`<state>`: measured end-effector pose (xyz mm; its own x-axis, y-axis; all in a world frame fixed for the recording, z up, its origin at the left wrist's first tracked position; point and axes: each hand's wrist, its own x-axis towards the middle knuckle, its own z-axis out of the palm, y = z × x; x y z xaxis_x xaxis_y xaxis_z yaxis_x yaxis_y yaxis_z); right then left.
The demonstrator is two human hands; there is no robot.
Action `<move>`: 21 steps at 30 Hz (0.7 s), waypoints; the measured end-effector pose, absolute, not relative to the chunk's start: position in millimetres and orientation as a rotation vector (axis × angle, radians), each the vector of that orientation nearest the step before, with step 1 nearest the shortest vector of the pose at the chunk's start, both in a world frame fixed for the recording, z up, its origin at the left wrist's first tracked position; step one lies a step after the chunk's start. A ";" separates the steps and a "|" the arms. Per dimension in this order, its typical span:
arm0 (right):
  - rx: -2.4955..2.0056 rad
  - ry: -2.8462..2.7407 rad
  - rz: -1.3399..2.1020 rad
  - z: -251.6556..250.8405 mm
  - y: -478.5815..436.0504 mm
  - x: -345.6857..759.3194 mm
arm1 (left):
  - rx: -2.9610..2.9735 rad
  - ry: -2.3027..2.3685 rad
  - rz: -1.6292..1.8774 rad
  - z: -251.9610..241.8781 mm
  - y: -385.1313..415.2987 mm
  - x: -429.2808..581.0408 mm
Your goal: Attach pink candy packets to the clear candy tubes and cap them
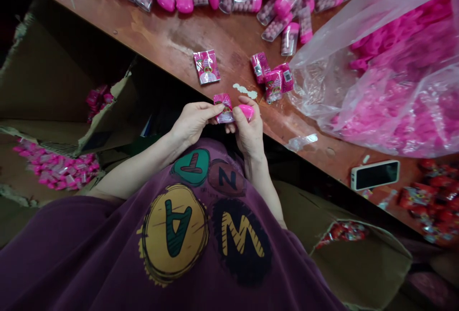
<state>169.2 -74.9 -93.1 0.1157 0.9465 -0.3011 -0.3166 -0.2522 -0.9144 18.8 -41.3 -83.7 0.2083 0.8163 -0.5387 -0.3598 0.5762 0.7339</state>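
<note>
My left hand (192, 121) pinches a small pink printed packet (223, 101) between thumb and fingers, just off the table's near edge. Beside it, my right hand (250, 129) is closed round a glossy pink cap (246, 111); whether a clear tube is attached to it is hidden by the fingers. The packet and the right thumb meet or overlap. On the table in front lie a flat pink packet (207, 67) and a small group of pink packets (274, 84).
Pink-capped tubes of small balls (245, 1) are heaped along the back. At right are a clear bag of pink caps (401, 110), a phone (375, 175) and red packets (419, 196). Cardboard boxes (46, 81) stand below the table edge, with pink packets (59, 164) at left.
</note>
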 end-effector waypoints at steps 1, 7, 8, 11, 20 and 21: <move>-1.230 -0.677 1.438 -91.3 -75.6 169.3 | 0.497 1.092 0.889 -84.5 -41.4 19.0; -1.088 -0.547 1.647 -81.4 -82.8 173.6 | 0.426 1.189 0.977 -83.1 -39.4 17.6; -1.072 -0.524 1.664 -81.0 -83.7 173.9 | 0.418 1.206 0.988 -82.3 -39.2 16.9; -1.043 -0.427 1.676 -82.7 -85.1 173.4 | 0.405 1.233 1.025 -80.9 -39.2 14.6; -1.086 -0.499 1.695 -89.5 -90.0 168.2 | 0.401 1.229 1.033 -80.7 -39.5 15.6; -1.096 -0.519 1.675 -90.0 -90.4 168.0 | 0.397 1.223 1.036 -80.5 -39.4 16.0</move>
<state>168.0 -90.4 -90.0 -0.0615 0.9084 -0.4135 -0.5157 -0.3836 -0.7661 16.0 -39.4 -80.5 -0.0180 0.8175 -0.5757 -0.4331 0.5126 0.7414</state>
